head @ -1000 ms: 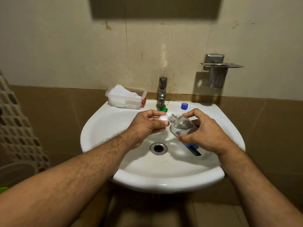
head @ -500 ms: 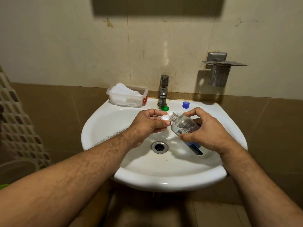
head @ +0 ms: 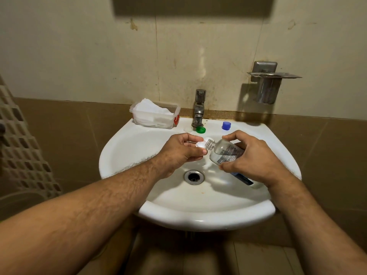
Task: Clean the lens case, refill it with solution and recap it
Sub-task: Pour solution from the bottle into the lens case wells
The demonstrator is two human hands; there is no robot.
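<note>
Two white wells of the lens case (head: 203, 143) show above the sink (head: 127, 153) basin, pinched betw. thumb & fingers of the left hand (head: 181, 150), which curls round the case edge. Solution bottle (head: 224, 152), clear, uncapped, is tilted w/ its neck at the case's right well; whether the neck touches the case can't be told. Right hand (head: 252, 159) grips the bottle body, fingers wrapped over top, thumb under. Green cap (head: 200, 129) lies on the rim by the tap (head: 199, 110); blue cap (head: 226, 125) sits on the rim further right. Drain (head: 194, 176) below the hands. Clear tub w/ tissues (head: 155, 116) on the rim's back left. Metal holder (head: 267, 84) on the wall, upper right.
</note>
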